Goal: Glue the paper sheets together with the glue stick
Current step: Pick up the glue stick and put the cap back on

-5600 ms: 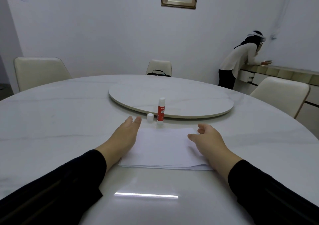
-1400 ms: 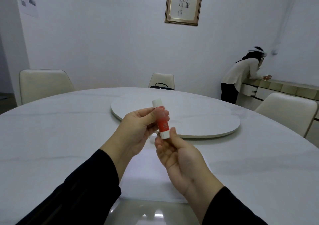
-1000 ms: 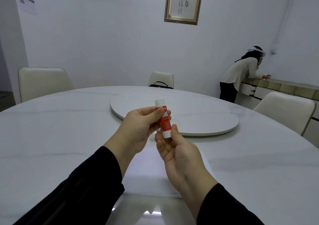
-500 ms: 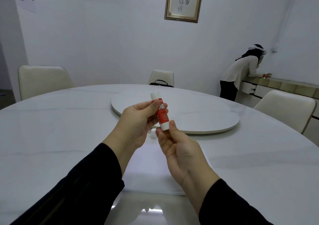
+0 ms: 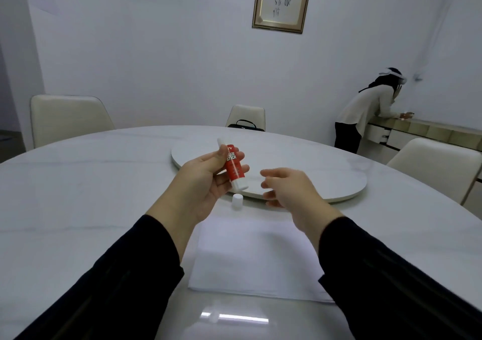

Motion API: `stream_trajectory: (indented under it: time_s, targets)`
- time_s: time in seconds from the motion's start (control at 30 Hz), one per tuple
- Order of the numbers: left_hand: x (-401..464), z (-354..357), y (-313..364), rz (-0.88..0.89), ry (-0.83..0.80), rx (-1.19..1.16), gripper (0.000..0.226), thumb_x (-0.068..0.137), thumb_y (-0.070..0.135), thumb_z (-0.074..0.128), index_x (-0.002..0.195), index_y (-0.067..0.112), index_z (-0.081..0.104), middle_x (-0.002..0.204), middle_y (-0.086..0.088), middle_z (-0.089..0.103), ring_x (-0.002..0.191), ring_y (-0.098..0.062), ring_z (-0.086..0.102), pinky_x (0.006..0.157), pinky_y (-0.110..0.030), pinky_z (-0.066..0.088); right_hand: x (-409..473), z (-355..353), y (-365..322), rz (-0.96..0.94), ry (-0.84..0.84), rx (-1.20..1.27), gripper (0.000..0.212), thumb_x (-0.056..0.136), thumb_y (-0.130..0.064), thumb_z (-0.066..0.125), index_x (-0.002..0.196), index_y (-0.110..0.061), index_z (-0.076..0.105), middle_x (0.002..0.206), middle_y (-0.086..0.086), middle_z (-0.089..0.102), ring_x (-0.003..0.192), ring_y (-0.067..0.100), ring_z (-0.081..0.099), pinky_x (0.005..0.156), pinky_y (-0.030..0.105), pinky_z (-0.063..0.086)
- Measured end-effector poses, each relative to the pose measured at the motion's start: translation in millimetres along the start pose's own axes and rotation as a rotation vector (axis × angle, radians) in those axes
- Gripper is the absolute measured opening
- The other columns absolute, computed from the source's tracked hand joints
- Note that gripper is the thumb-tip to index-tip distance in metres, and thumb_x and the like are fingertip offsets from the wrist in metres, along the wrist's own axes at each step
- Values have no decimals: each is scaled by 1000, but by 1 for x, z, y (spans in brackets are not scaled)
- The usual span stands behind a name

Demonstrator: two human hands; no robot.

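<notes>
Your left hand [image 5: 206,180] holds the small red-and-white plastic glue stick [image 5: 233,167] upright above the white marble counter [image 5: 78,196], fingers [image 5: 241,168] wrapped round its red barrel; your right hand [image 5: 287,191] hovers beside it, loosely spread and holding nothing. The stick is light, rigid and smooth, so grip mid-barrel. The thin white paper sheets [image 5: 250,256] below are limp and slide easily. One stick, one small white cap [image 5: 237,201]; the sheet count is probably two or more.

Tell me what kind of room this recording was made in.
Probably a private dining or meeting room: a large round marble-look table with a lazy Susan turntable at its centre, cream padded chairs around it, and framed calligraphy on a plain white wall.
</notes>
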State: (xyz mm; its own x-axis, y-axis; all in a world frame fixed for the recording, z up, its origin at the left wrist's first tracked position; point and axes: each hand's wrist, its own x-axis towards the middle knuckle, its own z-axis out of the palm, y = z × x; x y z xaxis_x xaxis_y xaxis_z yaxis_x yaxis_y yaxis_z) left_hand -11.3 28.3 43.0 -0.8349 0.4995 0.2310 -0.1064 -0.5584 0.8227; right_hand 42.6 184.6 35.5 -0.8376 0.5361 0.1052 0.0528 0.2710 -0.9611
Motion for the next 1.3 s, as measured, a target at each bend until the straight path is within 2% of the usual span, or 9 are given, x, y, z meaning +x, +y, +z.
stream_trajectory:
  time_s: [0.07, 0.17, 0.33, 0.57, 0.7, 0.87, 1.03, 1.17, 1.3]
  targets:
    - [3, -3, -2, -19, 38, 37, 24, 91, 25, 53, 98, 5, 64, 81, 0, 75, 76, -25, 73, 61, -33, 60, 21, 10, 9, -163, -71, -451, 34, 93, -13, 50, 125, -21, 58, 110, 2, 56, 88, 18, 55, 72, 23, 45]
    - [5, -7, -4, -27, 47, 76, 22, 91, 24, 53, 95, 5, 64, 78, -1, 75, 70, -19, 72, 60, -30, 59, 36, 31, 24, -401, -227, -711, 38, 93, -13, 50, 130, -21, 55, 130, 3, 48, 112, 23, 50, 94, 29, 40]
    - [7, -8, -3, -36, 49, 90, 22, 92, 23, 52, 93, 5, 64, 78, 1, 75, 66, -13, 70, 54, -25, 56, 39, 48, 47, -570, -167, -865, 23, 86, -4, 52, 102, -7, 68, 113, 5, 58, 102, 26, 55, 83, 28, 43]
    - [5, -2, -8, -95, -30, 54, 24, 97, 18, 43, 99, 6, 64, 91, -2, 72, 72, -15, 65, 63, -27, 55, 38, 50, 50, -437, -58, -702, 12, 85, -8, 57, 94, -12, 64, 92, 2, 58, 81, 17, 55, 64, 24, 40]
    - [2, 1, -10, -117, -99, 70, 22, 96, 9, 44, 102, 6, 64, 93, -4, 70, 76, -16, 65, 70, -25, 55, 35, 17, 16, -247, 260, -25, 16, 86, -12, 64, 102, -14, 66, 99, 1, 65, 88, 17, 61, 80, 30, 49]
    - [-3, 4, -15, -114, -152, 75, 23, 91, 12, 50, 108, 3, 62, 93, -4, 72, 78, -14, 68, 70, -25, 55, -2, -26, -32, -382, 158, 681, 12, 83, -5, 68, 93, -13, 68, 95, 10, 67, 83, 23, 71, 75, 28, 57]
    - [-10, 8, -27, -112, -143, 169, 22, 94, 17, 49, 109, 9, 63, 93, 0, 74, 77, -10, 69, 65, -21, 54, -26, -22, -38, -467, 143, 510, 10, 79, -13, 73, 87, -18, 71, 85, 3, 74, 85, 21, 72, 76, 30, 57]
    - [-12, 10, -30, -151, -127, 156, 20, 93, 16, 50, 105, 10, 65, 91, -3, 74, 79, -16, 67, 77, -31, 55, -26, -15, -32, -464, 90, 369, 13, 76, -13, 76, 84, -23, 73, 83, -5, 75, 85, 12, 70, 82, 32, 55]
    - [-11, 11, -31, -158, -111, 148, 21, 93, 18, 50, 105, 10, 65, 90, -3, 74, 81, -19, 64, 75, -31, 52, -26, -12, -26, -433, 21, 336, 14, 78, -11, 74, 86, -22, 75, 88, 0, 75, 89, 15, 70, 86, 35, 55]
